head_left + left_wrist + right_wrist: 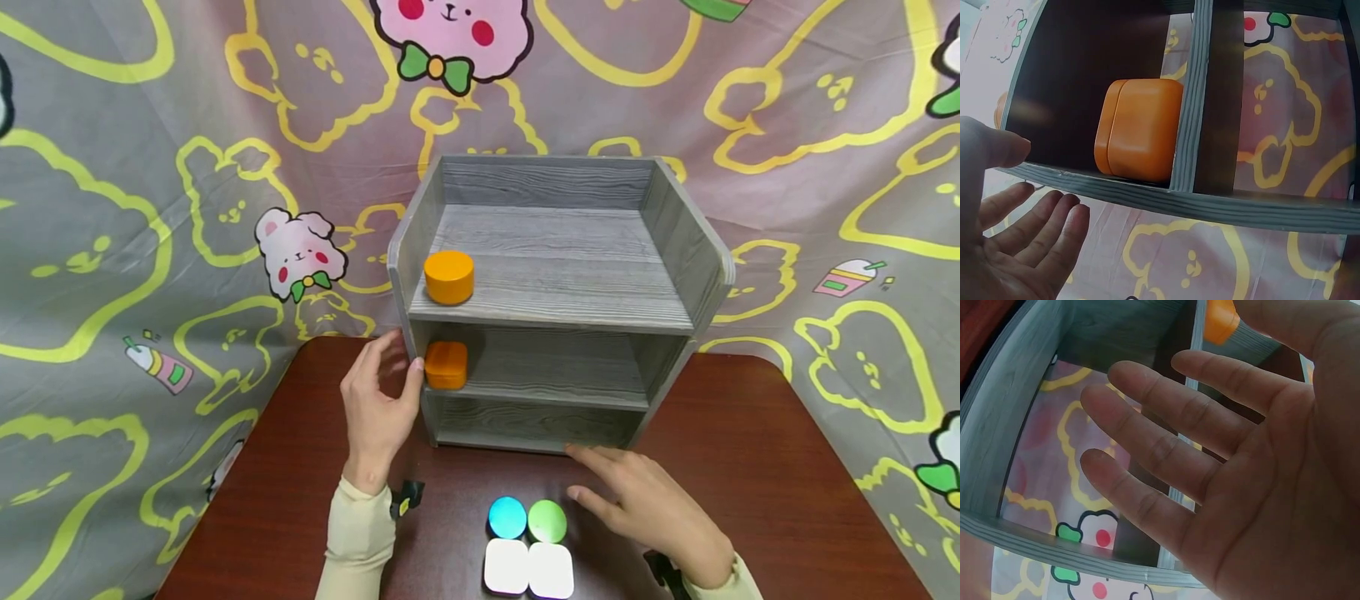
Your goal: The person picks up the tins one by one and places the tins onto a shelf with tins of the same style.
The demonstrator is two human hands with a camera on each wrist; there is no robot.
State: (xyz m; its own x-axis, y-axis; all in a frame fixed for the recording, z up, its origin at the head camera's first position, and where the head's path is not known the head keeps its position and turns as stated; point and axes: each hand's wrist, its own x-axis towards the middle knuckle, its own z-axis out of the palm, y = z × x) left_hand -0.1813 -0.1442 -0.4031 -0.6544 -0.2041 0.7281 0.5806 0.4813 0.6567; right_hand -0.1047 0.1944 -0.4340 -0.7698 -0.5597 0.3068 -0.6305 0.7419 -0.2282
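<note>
A grey wood-grain shelf unit (547,287) stands on the table. My left hand (381,408) is at its left side panel, thumb near the front edge and fingers along the outside. In the left wrist view those fingers (1041,231) are loosely spread, none curled round a thing. Just beside the thumb, an orange rounded-square container (446,365) sits at the left of the middle shelf. Above it, an orange round container (449,277) rests on the top shelf. My right hand (648,504) hovers before the shelf's lower right, fingers extended and palm bare in the right wrist view.
On the brown table (750,467), in front of the shelf, a blue-lidded round container (507,517) and a green-lidded one (547,522) sit side by side. Nearer are two white-lidded rounded-square containers (506,567). A patterned cloth (225,208) hangs behind and at both sides.
</note>
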